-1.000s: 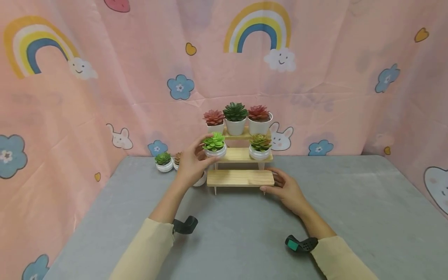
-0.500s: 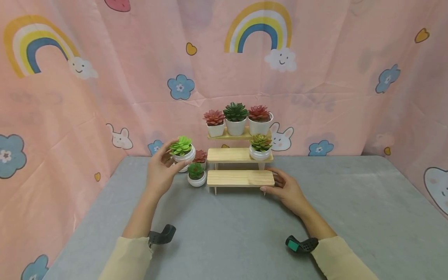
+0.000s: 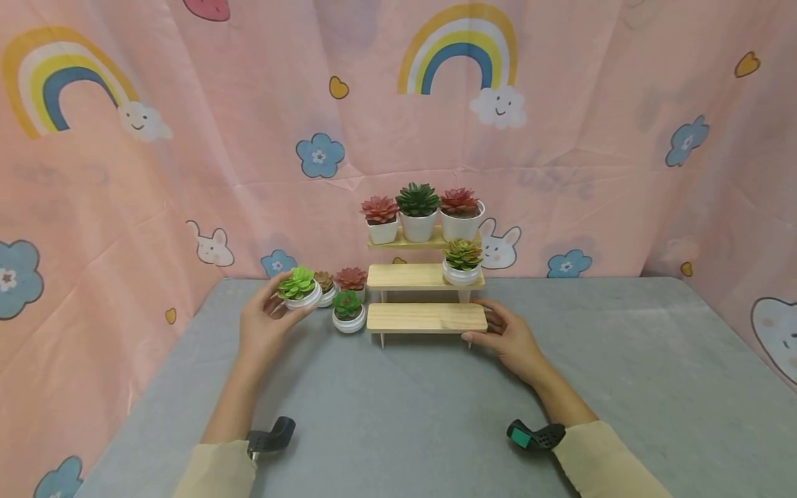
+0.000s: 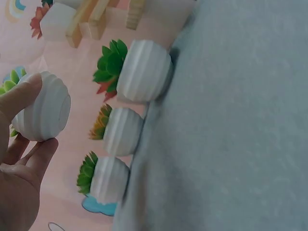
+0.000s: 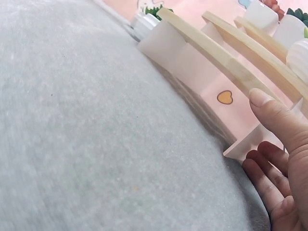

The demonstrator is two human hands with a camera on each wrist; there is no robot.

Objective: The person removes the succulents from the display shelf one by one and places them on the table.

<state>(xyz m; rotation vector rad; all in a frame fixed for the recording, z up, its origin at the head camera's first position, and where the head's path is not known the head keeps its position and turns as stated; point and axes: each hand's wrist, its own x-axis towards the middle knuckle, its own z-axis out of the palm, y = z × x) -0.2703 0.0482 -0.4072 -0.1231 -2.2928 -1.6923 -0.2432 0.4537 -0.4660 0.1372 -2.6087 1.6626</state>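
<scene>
My left hand (image 3: 260,325) grips a small potted succulent (image 3: 297,285), light green in a ribbed white pot, thumb and fingers on opposite sides. In the left wrist view that ribbed pot (image 4: 48,108) hangs clear of the grey tabletop, level with the row of pots. At the three-tier wooden plant stand (image 3: 426,318), my right hand (image 3: 507,342) holds the right end of the lowest shelf. Its thumb (image 5: 262,98) lies on the board's edge and its fingers are low by the white side support (image 5: 248,142). A yellow-green succulent (image 3: 463,256) stands at the right of the middle shelf.
Left of the stand are a green succulent (image 3: 348,308), a red one (image 3: 351,279) and an orange-brown one (image 3: 324,283). Another green succulent (image 4: 86,180) is hidden in the head view. A dark green succulent (image 3: 418,200) between two red ones fills the top shelf.
My left hand has carried the light green succulent off the middle shelf, leftward and down to the left of the small pots. The right hand keeps its place at the stand.
</scene>
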